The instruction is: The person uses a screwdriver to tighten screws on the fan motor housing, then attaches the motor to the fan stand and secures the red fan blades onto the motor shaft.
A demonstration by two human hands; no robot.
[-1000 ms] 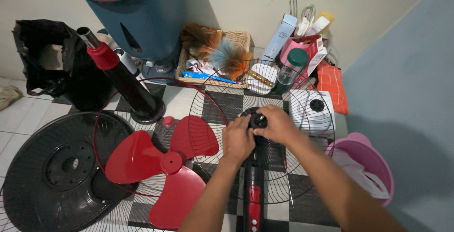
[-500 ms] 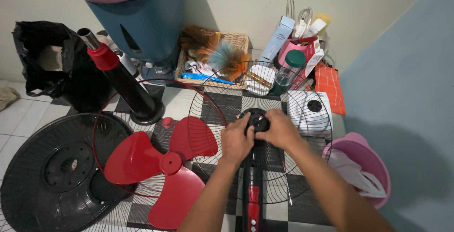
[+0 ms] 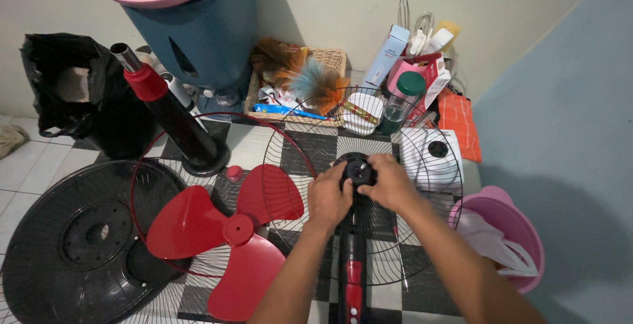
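Note:
A black and red fan body (image 3: pixel 354 264) lies on the checkered floor with a round wire rear guard (image 3: pixel 422 165) around its motor end. On that end sits a black round hub nut (image 3: pixel 360 169). My left hand (image 3: pixel 329 195) grips the left side of the motor just under the nut. Across from it, my right hand (image 3: pixel 390 182) has its fingers closed on the nut's right side. A red three-blade fan propeller (image 3: pixel 227 228) rests on the floor to the left, apart from both hands.
A black front grille (image 3: pixel 79 238) lies far left. The fan's black pole with red collar (image 3: pixel 165 109) stands on its base. A blue bin (image 3: pixel 198 27), a wicker basket (image 3: pixel 333 57) of clutter, a white box (image 3: pixel 435 156) and a pink tub (image 3: pixel 504 225) ring the spot.
My right hand has slid off the top of the hub nut to its right side, uncovering the nut. The left hand has stayed on the motor.

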